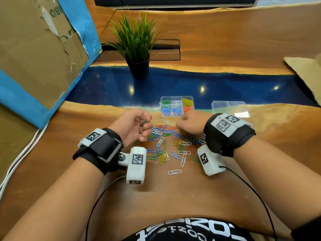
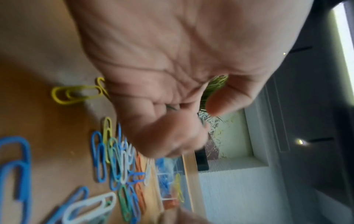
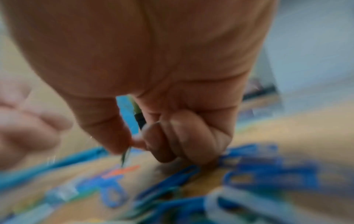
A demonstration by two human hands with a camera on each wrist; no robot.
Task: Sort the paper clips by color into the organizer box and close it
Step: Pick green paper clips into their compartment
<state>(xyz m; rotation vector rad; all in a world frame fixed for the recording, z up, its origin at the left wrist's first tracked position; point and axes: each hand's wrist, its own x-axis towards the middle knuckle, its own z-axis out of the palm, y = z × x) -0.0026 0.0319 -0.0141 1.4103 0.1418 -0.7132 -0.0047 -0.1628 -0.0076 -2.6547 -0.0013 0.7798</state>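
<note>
My left hand (image 1: 134,126) pinching green clip (image 1: 143,123) above loose clip pile (image 1: 166,145); my right hand (image 1: 190,123) reaching into pile; organizer box (image 1: 176,106) sitting open beyond.

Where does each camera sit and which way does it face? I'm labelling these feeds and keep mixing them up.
Head: worn on the head, looking forward and down at the table; shows both forearms, left hand, right hand, organizer box and its lid.
Left wrist: looks along the palm at curled fingers gripping green clips.
Right wrist: blurred; looks along the hand, thumb and finger pinching a dark clip.
Shared: all three show the loose clip pile.
</note>
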